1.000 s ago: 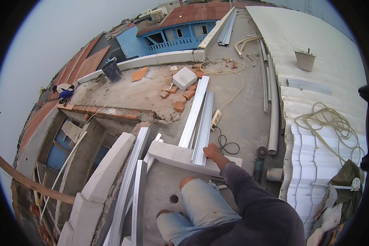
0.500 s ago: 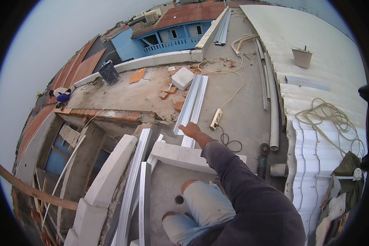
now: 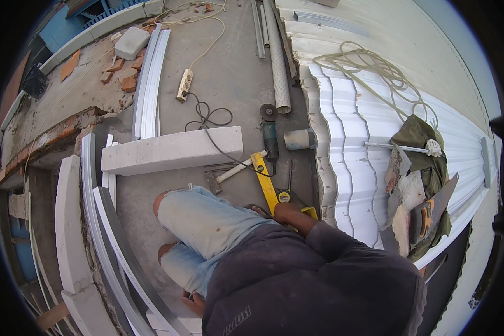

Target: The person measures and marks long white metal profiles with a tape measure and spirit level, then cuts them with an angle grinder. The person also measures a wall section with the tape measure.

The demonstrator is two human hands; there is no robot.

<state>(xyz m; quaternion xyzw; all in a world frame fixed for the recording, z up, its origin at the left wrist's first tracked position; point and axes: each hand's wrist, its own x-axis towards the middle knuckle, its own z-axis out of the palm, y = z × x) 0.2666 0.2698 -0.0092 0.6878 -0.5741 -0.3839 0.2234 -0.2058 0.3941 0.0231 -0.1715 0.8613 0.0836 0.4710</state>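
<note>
I crouch on a concrete roof, knees in torn light jeans. My right hand reaches forward and closes over the near end of a yellow spirit level lying on the floor. A small tape measure sits right beside that hand. A hammer lies just left of the level. My left hand is low by my side, close to the floor next to long white metal profiles; its fingers are partly hidden.
A long white concrete block lies ahead, with an angle grinder, its black cable and a power strip beyond. White corrugated sheets, a rope coil and a green cloth are right. The roof edge drops off at left.
My head has tipped down and right. My right hand left the concrete block and profiles and came back to the yellow level near my knee.
</note>
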